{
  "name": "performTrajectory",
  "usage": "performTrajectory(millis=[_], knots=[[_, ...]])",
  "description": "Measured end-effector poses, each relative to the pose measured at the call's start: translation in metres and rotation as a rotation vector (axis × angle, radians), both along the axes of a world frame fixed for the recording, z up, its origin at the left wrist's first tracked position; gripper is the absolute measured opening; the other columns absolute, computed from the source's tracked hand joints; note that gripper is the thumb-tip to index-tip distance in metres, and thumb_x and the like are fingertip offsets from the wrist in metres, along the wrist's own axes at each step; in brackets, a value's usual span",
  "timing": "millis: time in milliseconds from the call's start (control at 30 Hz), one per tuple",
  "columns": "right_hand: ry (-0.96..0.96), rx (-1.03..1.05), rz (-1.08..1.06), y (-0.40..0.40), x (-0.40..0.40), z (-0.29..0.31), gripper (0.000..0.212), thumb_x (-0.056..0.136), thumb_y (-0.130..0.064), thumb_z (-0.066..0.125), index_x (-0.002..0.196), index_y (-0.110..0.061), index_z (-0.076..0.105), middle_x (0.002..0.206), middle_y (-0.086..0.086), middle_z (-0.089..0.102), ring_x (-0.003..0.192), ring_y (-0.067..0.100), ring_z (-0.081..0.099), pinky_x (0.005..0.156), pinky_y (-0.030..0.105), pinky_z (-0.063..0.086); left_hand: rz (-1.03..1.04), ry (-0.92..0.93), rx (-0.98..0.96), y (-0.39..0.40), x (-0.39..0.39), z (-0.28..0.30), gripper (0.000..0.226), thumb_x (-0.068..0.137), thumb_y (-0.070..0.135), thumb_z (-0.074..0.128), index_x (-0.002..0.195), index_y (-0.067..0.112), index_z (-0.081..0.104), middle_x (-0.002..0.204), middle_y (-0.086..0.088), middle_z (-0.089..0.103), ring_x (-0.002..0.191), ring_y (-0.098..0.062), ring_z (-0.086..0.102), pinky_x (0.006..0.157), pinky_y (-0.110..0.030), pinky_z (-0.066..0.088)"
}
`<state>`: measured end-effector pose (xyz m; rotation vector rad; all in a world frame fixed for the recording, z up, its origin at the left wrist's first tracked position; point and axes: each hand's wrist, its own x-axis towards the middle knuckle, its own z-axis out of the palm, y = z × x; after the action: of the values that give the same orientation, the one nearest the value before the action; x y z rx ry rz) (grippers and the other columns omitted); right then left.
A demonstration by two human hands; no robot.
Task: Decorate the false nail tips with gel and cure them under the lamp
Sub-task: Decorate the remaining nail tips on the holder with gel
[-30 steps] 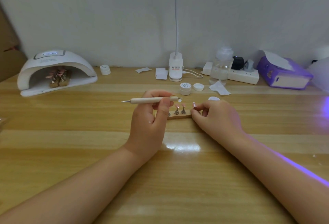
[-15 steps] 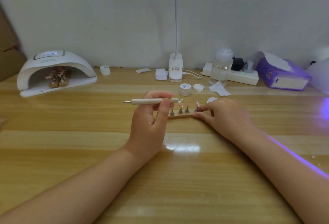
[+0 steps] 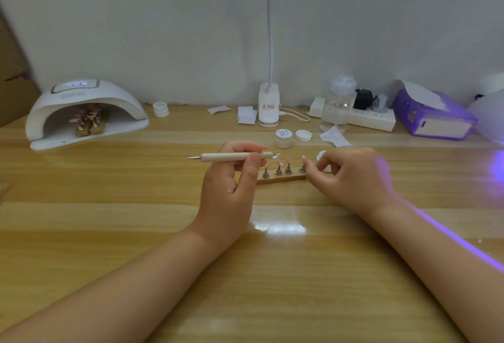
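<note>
Centrally, L hand (image 3: 229,179) grips dotting tool (image 3: 234,156), table (image 3: 109,206)

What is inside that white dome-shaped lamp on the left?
Inside the curing lamp stand wooden holders on its floor, carrying pink nail tips on small metal stands. The dome's roof hides anything deeper, so how many tips there are cannot be counted.

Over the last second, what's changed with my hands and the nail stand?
The right hand slid rightward along the wooden stand, uncovering more nail tips; its fingers now sit at the stand's right end. The left hand holds the dotting tool level as before. The stand and curing lamp stayed put.
</note>
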<state>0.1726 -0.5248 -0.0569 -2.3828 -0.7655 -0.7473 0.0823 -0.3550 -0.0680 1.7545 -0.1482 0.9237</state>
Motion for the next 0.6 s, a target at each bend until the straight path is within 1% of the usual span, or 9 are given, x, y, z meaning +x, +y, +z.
performTrajectory(millis=[67, 133, 200, 233, 300, 367, 467, 533, 600], knots=[[0.020, 0.081, -0.012, 0.004, 0.000, -0.001, 0.026, 0.077, -0.032, 0.070, 0.057, -0.017, 0.062, 0.042, -0.012, 0.033, 0.043, 0.004, 0.034, 0.047, 0.021, 0.025, -0.001, 0.001, -0.001, 0.000, 0.000, 0.000, 0.012, 0.093, 0.025, 0.048, 0.093, 0.034, 0.056, 0.085, 0.019, 0.067, 0.082, -0.003, 0.066, 0.071, -0.012, 0.047], [0.044, 0.144, -0.051, 0.004, 0.004, 0.001, 0.020, 0.077, -0.034, 0.065, 0.065, -0.017, 0.064, 0.048, -0.011, 0.039, 0.047, 0.007, 0.038, 0.048, 0.023, 0.026, -0.006, 0.000, -0.004, 0.000, -0.001, 0.000, 0.010, 0.093, 0.027, 0.049, 0.093, 0.035, 0.056, 0.086, 0.017, 0.068, 0.082, -0.003, 0.066, 0.072, -0.012, 0.047], [0.071, 0.156, -0.116, -0.002, 0.013, 0.000, 0.018, 0.076, -0.035, 0.063, 0.084, -0.018, 0.064, 0.064, -0.009, 0.049, 0.064, 0.013, 0.047, 0.055, 0.026, 0.032, -0.010, 0.002, -0.005, 0.000, -0.001, 0.001, 0.011, 0.093, 0.027, 0.048, 0.093, 0.034, 0.056, 0.087, 0.016, 0.068, 0.083, -0.003, 0.066, 0.071, -0.011, 0.047], [0.098, 0.141, -0.142, -0.005, 0.019, -0.001, 0.027, 0.076, -0.035, 0.065, 0.097, -0.018, 0.063, 0.077, -0.006, 0.053, 0.078, 0.016, 0.050, 0.064, 0.028, 0.035, -0.010, 0.003, -0.004, 0.000, -0.002, 0.001, 0.012, 0.093, 0.026, 0.048, 0.093, 0.034, 0.056, 0.087, 0.016, 0.068, 0.083, -0.002, 0.065, 0.071, -0.011, 0.047], [0.200, 0.069, -0.178, -0.013, 0.030, -0.005, 0.050, 0.075, -0.039, 0.067, 0.118, -0.018, 0.054, 0.103, -0.002, 0.053, 0.103, 0.020, 0.046, 0.084, 0.029, 0.034, -0.010, 0.007, -0.004, 0.000, -0.002, 0.000, 0.012, 0.092, 0.024, 0.047, 0.093, 0.034, 0.055, 0.086, 0.017, 0.069, 0.082, -0.001, 0.065, 0.070, -0.010, 0.046], [0.311, -0.039, -0.221, -0.017, 0.038, -0.009, 0.065, 0.073, -0.049, 0.065, 0.128, -0.019, 0.049, 0.120, 0.001, 0.049, 0.118, 0.023, 0.038, 0.096, 0.032, 0.029, -0.009, 0.009, -0.002, 0.000, -0.002, 0.000, 0.012, 0.092, 0.024, 0.048, 0.093, 0.034, 0.056, 0.084, 0.016, 0.069, 0.081, 0.000, 0.065, 0.070, -0.009, 0.046], [0.419, -0.159, -0.275, -0.017, 0.044, -0.013, 0.071, 0.068, -0.062, 0.059, 0.127, -0.023, 0.051, 0.127, 0.005, 0.045, 0.125, 0.026, 0.032, 0.102, 0.036, 0.027, -0.006, 0.008, -0.009, 0.000, -0.001, 0.000, 0.012, 0.092, 0.024, 0.048, 0.093, 0.034, 0.056, 0.081, 0.013, 0.069, 0.081, -0.002, 0.066, 0.071, -0.011, 0.047], [0.438, -0.193, -0.284, -0.016, 0.045, -0.014, 0.067, 0.067, -0.065, 0.058, 0.120, -0.025, 0.056, 0.125, 0.004, 0.047, 0.124, 0.027, 0.033, 0.101, 0.036, 0.027, -0.008, 0.011, -0.010, 0.000, -0.001, 0.000, 0.012, 0.092, 0.025, 0.048, 0.093, 0.034, 0.056, 0.083, 0.013, 0.069, 0.082, -0.003, 0.066, 0.071, -0.012, 0.047], [0.433, -0.186, -0.260, -0.016, 0.044, -0.015, 0.058, 0.069, -0.062, 0.060, 0.113, -0.025, 0.061, 0.122, 0.003, 0.050, 0.122, 0.027, 0.035, 0.098, 0.035, 0.028, -0.012, 0.015, -0.007, 0.000, -0.001, 0.000, 0.011, 0.092, 0.026, 0.048, 0.093, 0.034, 0.056, 0.087, 0.013, 0.069, 0.082, -0.004, 0.066, 0.072, -0.012, 0.047]])
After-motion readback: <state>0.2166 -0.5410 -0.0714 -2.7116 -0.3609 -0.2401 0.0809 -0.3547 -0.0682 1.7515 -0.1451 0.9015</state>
